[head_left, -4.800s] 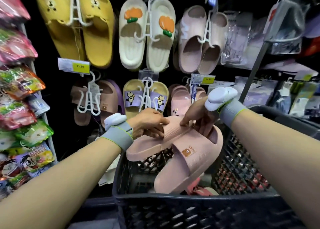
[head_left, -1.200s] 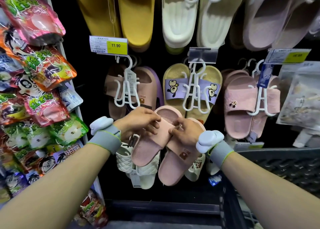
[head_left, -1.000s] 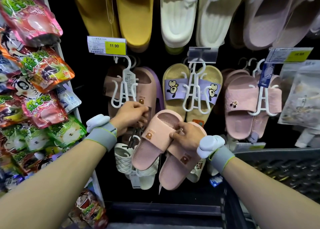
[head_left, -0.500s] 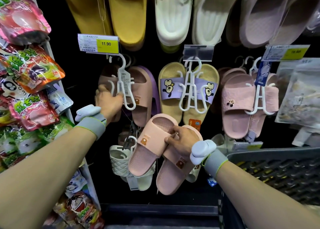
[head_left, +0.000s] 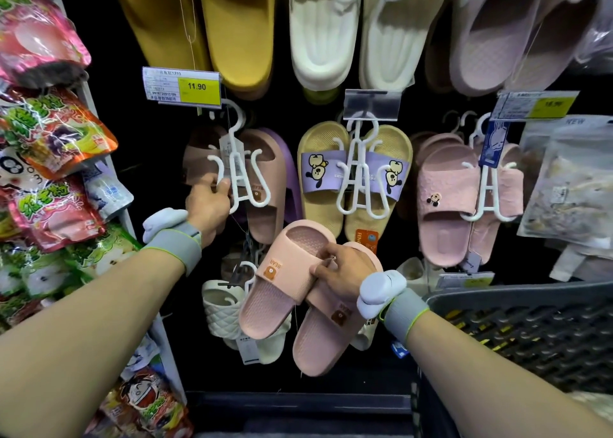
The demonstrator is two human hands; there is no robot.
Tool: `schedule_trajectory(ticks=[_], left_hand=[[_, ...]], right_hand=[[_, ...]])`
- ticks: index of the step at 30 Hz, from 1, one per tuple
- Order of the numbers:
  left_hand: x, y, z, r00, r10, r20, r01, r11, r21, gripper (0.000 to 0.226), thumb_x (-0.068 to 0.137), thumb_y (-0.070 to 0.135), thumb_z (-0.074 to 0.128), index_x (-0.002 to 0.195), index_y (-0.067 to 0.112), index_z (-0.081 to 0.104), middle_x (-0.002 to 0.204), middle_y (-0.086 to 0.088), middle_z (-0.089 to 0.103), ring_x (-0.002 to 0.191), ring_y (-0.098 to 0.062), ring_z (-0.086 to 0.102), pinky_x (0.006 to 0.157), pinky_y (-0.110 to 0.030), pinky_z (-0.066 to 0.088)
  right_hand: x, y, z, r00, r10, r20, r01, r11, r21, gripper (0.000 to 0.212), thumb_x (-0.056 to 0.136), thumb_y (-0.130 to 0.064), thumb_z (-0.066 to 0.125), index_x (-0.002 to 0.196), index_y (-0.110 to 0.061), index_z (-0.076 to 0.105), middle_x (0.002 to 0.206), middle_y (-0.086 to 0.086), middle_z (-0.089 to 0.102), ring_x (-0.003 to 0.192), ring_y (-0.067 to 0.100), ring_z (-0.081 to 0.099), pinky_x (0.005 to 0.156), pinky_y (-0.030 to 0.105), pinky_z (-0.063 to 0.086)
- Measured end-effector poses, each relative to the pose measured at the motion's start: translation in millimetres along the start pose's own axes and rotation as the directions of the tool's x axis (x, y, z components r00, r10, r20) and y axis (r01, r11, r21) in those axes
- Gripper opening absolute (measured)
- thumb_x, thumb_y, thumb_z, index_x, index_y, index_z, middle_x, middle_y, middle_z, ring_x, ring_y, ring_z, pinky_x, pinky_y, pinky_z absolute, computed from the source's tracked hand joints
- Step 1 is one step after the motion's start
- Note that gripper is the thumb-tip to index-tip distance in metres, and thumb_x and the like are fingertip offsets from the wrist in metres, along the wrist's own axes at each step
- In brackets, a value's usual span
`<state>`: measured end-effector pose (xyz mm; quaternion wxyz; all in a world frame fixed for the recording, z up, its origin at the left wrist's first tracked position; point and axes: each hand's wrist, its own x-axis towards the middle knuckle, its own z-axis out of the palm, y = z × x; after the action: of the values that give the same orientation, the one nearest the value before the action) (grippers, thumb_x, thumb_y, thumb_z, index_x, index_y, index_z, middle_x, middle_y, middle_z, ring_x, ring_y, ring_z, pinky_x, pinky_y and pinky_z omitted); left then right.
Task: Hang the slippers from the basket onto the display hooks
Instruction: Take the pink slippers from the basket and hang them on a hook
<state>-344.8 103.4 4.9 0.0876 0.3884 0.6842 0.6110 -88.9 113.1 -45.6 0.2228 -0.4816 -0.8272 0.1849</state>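
Note:
A pair of pink bear-logo slippers (head_left: 282, 288) hangs toes down in my right hand (head_left: 341, 271), which grips both at the strap ends, in front of the lower display. My left hand (head_left: 209, 202) is up at the left hook, fingers closed on the white plastic hanger (head_left: 237, 169) of the brown and pink pair (head_left: 265, 185) hanging there. The dark basket (head_left: 517, 318) sits at the lower right, its inside hidden from view.
More pairs hang on white hangers: yellow with purple straps (head_left: 355, 179), pink (head_left: 461, 192), white quilted (head_left: 225, 311) low down, yellow, cream and lilac above. A price tag (head_left: 181, 86) sticks out over the left hook. Snack bags (head_left: 49, 132) fill the left rack.
My left hand let go of the pink pair, rose to the left hook and closed on the white hanger there. My right hand now holds both pink slippers alone, a little lower.

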Motion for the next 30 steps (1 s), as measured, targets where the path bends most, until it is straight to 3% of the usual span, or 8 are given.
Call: schedule_trajectory(ticks=[2,5,7,10,14,19,24,30], left_hand=[[-3.3,7.7,-1.6,0.999,0.026,0.020,-0.024,0.998,-0.064,0.024,0.084,0.051,0.048,0.094,0.032,0.060,0.093,-0.012,0.072,0.085,-0.035,0.069,0.079,-0.049,0.057],[-18.1,31.5,1.5,0.998,0.052,0.043,-0.044,0.985,-0.167,0.014,0.100,0.025,0.044,0.104,0.020,0.056,0.085,-0.007,0.065,0.066,-0.023,0.064,0.061,-0.038,0.057],[-21.4,34.5,6.2,0.996,0.051,0.072,-0.036,0.980,-0.198,0.013,0.102,0.023,0.042,0.106,0.018,0.054,0.079,0.000,0.061,0.059,-0.014,0.059,0.054,-0.033,0.056],[-27.9,33.0,7.6,0.990,0.045,0.133,-0.015,0.977,-0.214,0.015,0.101,0.025,0.043,0.106,0.018,0.055,0.080,-0.001,0.060,0.060,-0.014,0.058,0.047,-0.028,0.057],[-54.2,22.9,12.3,0.974,0.016,0.224,0.040,0.968,-0.246,0.019,0.101,0.026,0.044,0.110,0.016,0.058,0.095,-0.009,0.063,0.074,-0.020,0.061,0.044,-0.028,0.056],[-111.0,-7.3,18.6,0.942,-0.013,0.335,0.097,0.967,-0.234,0.019,0.102,0.022,0.044,0.091,0.023,0.059,0.082,-0.006,0.065,0.061,-0.017,0.060,0.039,-0.025,0.050],[-143.6,-32.6,25.1,0.924,-0.050,0.379,0.142,0.965,-0.219,0.018,0.100,0.023,0.046,0.094,0.025,0.063,0.088,-0.004,0.070,0.077,-0.018,0.064,0.040,-0.024,0.048],[-165.9,-54.1,31.9,0.889,-0.039,0.456,0.127,0.978,-0.164,0.018,0.099,0.025,0.050,0.094,0.033,0.066,0.085,-0.002,0.069,0.076,-0.015,0.065,0.044,-0.027,0.050]], right_hand=[[-0.1,0.2,-0.5,1.000,0.004,0.006,-0.004,1.000,0.001,0.030,0.085,-0.039,0.062,0.110,-0.022,0.062,0.106,0.002,0.070,0.104,0.025,0.061,0.084,0.029,0.042],[-0.7,0.2,-2.8,1.000,0.001,0.011,-0.001,1.000,0.005,0.030,0.086,-0.038,0.062,0.111,-0.021,0.062,0.106,0.002,0.069,0.103,0.025,0.061,0.079,0.026,0.039],[-2.0,0.7,-4.0,1.000,0.003,0.012,-0.003,1.000,0.005,0.030,0.086,-0.038,0.062,0.111,-0.021,0.062,0.106,0.001,0.069,0.102,0.024,0.061,0.078,0.026,0.038],[-3.3,2.2,-5.1,1.000,0.014,0.017,-0.014,1.000,0.011,0.029,0.086,-0.038,0.062,0.110,-0.021,0.062,0.102,0.000,0.068,0.102,0.024,0.061,0.082,0.029,0.042],[-5.2,4.5,-9.6,0.999,0.048,0.026,-0.048,0.999,0.010,0.029,0.087,-0.037,0.062,0.111,-0.021,0.063,0.100,0.000,0.066,0.104,0.023,0.061,0.079,0.024,0.038],[-9.3,6.0,-12.6,0.997,0.066,0.035,-0.066,0.998,-0.025,0.028,0.088,-0.038,0.060,0.111,-0.022,0.064,0.109,0.001,0.069,0.106,0.023,0.061,0.079,0.023,0.037],[-7.3,10.6,-13.6,0.995,0.094,0.025,-0.093,0.995,-0.045,0.028,0.086,-0.038,0.060,0.110,-0.025,0.064,0.106,0.002,0.070,0.105,0.026,0.062,0.083,0.027,0.043],[-5.9,17.2,-12.4,0.993,0.118,0.007,-0.117,0.991,-0.062,0.024,0.089,-0.034,0.056,0.109,-0.023,0.065,0.108,0.007,0.070,0.104,0.031,0.062,0.079,0.029,0.043]])
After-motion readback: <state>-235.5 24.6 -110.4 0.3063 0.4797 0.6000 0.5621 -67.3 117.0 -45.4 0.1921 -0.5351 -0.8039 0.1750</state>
